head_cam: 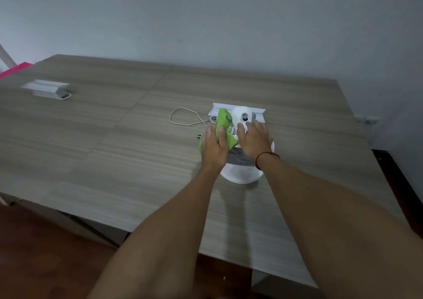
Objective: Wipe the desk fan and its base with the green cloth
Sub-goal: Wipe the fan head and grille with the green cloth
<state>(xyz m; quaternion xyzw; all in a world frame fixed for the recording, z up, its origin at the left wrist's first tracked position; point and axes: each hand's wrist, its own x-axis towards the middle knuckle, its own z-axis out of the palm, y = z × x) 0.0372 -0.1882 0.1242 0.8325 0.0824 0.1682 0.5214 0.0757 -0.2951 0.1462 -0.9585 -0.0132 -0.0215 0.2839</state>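
Fan sits on the right half of the desk, tipped or facing upward so that its grey grille shows between the two wrists and its white housing bulges toward the viewer. Both hands lie on top of it: the left hand has its fingers folded around the cloth, pinning it against the fan's left side, while the right hand rests flat with fingers spread, gripping nothing, apparently steadying the body. Main risk, as a guess: a hard sideways wipe could slide or roll the light fan on the smooth desk, since the right hand only presses rather than clasps. Loose cloth could also catch on the grey knob just past the fingers. Beyond that, the white cord loops over the desk to the left, and a tug on the fan might drag it. White and grey plastic, rounded; whether dirt remains cannot be told.
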